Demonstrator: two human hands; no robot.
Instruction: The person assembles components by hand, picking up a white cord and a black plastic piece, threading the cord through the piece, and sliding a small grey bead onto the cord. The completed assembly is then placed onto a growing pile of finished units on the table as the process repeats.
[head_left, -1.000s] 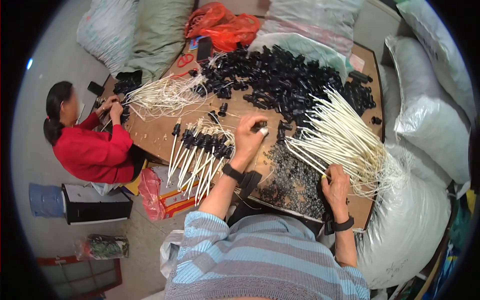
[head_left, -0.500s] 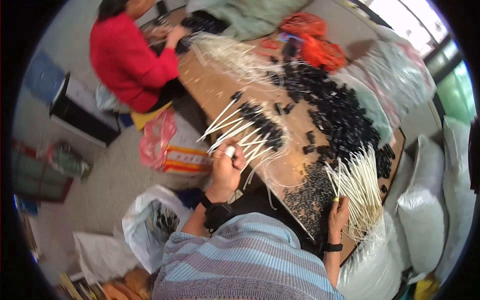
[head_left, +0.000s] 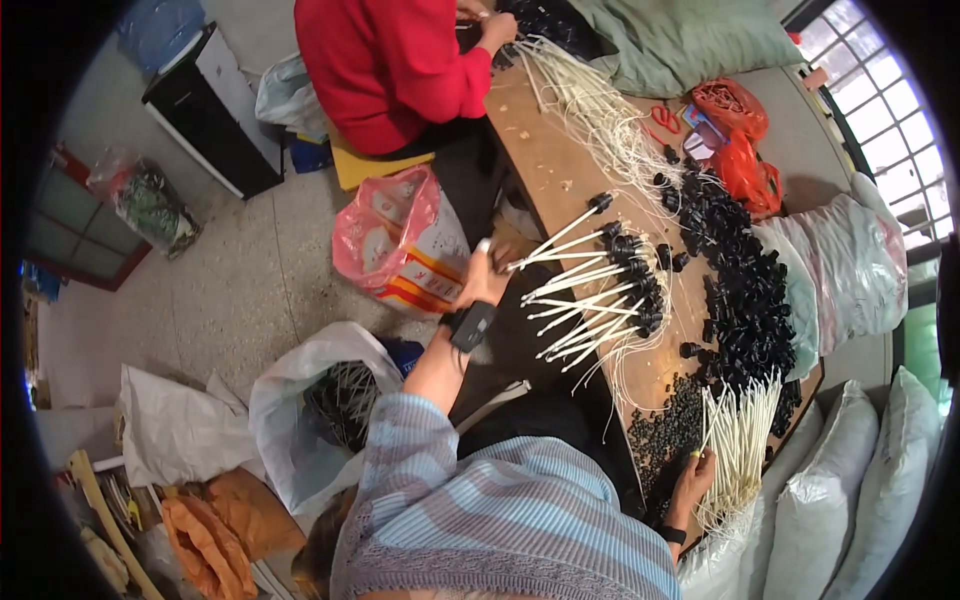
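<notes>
Starting at the left: white plastic sack (head_left: pixel 320 400) gaping on the floor, dark bundle inside, well clear of the work. Just right of it, pink printed bag (head_left: pixel 400 240) standing against the wooden table (head_left: pixel 545 165). Left hand (head_left: pixel 485 280) raised at the table's near edge, pinched narrow on something small and pale; too blurred to tell what. Beside it, fanned on the board, white tubes with black caps (head_left: pixel 600 295), ends hanging past the edge. Likely risk: a brush of that wrist sweeping the overhanging tubes to the floor. Further right, heap of loose black caps (head_left: pixel 740 290), close enough to roll off. At the far right, right hand (head_left: pixel 695 480) closed around a bundle of bare white tubes (head_left: pixel 740 450); a slack squeeze could scatter them. At the top, a seated person in red (head_left: pixel 390 60) working separately.
</notes>
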